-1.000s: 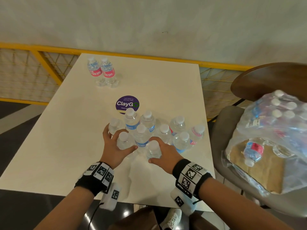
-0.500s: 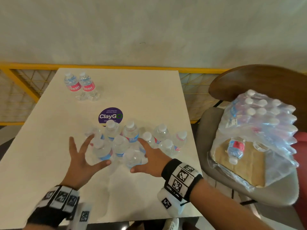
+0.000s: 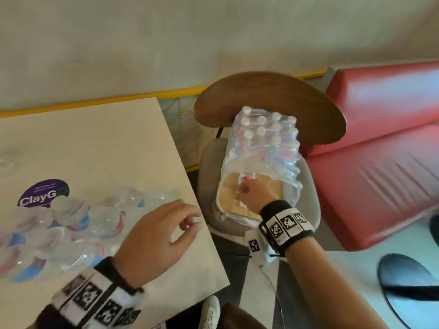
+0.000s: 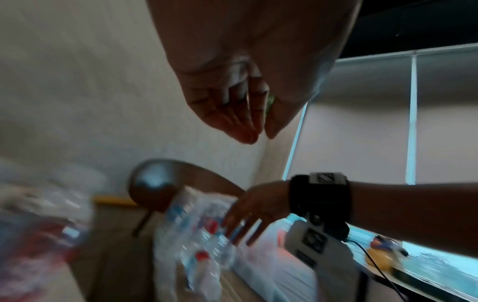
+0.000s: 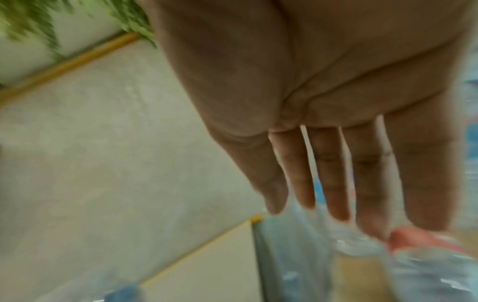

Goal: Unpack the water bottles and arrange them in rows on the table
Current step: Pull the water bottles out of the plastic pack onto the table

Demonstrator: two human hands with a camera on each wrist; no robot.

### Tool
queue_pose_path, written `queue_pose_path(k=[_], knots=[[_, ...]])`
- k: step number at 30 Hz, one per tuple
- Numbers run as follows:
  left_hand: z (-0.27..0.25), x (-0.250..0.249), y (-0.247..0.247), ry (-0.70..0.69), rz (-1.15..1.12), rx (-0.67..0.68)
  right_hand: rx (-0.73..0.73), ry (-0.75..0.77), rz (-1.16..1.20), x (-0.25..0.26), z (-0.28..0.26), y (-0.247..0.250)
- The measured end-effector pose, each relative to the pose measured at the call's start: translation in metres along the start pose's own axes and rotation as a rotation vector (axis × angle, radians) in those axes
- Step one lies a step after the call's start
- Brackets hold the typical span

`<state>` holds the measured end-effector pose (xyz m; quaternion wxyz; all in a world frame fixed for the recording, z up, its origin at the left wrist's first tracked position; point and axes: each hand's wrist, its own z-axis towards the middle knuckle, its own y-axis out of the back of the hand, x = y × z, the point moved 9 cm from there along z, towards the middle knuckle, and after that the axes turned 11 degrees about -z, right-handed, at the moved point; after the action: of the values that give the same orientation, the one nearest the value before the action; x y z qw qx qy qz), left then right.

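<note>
Our right hand (image 3: 255, 194), fingers straight, reaches into the torn bottle pack (image 3: 263, 148). Our left hand (image 3: 156, 236) hovers slack and empty beside that pack, over the counter (image 3: 107, 143).

Setting: we take this for a café or canteen dining area. We note a pale table (image 3: 99, 148) bearing a purple round "ClayGo" clean-up sticker (image 3: 44, 193) near its left edge, a wood-backed chair (image 3: 268, 100) at its right edge, a red padded bench seat (image 3: 380, 143), a yellow rail (image 3: 78, 105) under a plain wall
</note>
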<state>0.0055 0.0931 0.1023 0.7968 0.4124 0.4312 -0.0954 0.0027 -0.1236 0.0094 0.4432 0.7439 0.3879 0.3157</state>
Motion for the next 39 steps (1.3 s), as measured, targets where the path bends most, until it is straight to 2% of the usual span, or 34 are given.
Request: queue_pose_path(k=[2,4,8,10,12,14,18,21,23,25,30,32,35,38,39], knots=[[0.031,0.010,-0.061,0.075,-0.038,0.147,-0.042,-0.098,0.076,-0.037,0.010,0.004],[0.061,0.027,-0.112,0.157,-0.057,0.220,-0.091,-0.144,0.072,-0.058,0.020,0.011],[0.104,0.074,-0.193,0.253,0.109,0.415,-0.117,-0.225,-0.070,-0.085,0.043,0.015],[0.115,0.094,-0.217,0.291,0.203,0.503,-0.182,-0.338,-0.090,-0.104,0.046,0.022],[0.120,0.113,-0.233,0.335,0.252,0.578,-0.190,-0.393,0.024,-0.117,0.050,0.022],[0.123,0.124,-0.245,0.356,0.288,0.645,-0.120,-0.375,0.112,-0.117,0.057,0.017],[0.116,0.132,-0.261,0.433,0.380,0.764,-0.121,-0.339,0.079,-0.116,0.068,0.026],[0.115,0.139,-0.263,0.416,0.504,0.750,0.010,-0.321,0.060,-0.113,0.074,0.020],[0.119,0.136,-0.259,0.404,0.474,0.716,0.039,-0.265,0.093,-0.105,0.081,0.015],[0.126,0.132,-0.250,0.412,0.384,0.619,0.064,-0.231,0.086,-0.104,0.093,0.008],[0.140,0.113,-0.219,0.248,0.336,0.350,-0.033,-0.244,0.055,-0.105,0.099,0.018],[0.145,0.107,-0.205,0.234,0.287,0.293,0.023,-0.217,-0.042,-0.103,0.096,0.014],[0.154,0.096,-0.185,0.194,0.260,0.217,0.018,-0.179,-0.141,-0.104,0.097,0.015],[0.160,0.080,-0.169,0.116,0.291,0.150,-0.103,-0.088,-0.073,-0.088,0.101,0.028],[0.161,0.078,-0.167,0.112,0.307,0.152,-0.125,-0.080,-0.144,-0.082,0.099,0.028]])
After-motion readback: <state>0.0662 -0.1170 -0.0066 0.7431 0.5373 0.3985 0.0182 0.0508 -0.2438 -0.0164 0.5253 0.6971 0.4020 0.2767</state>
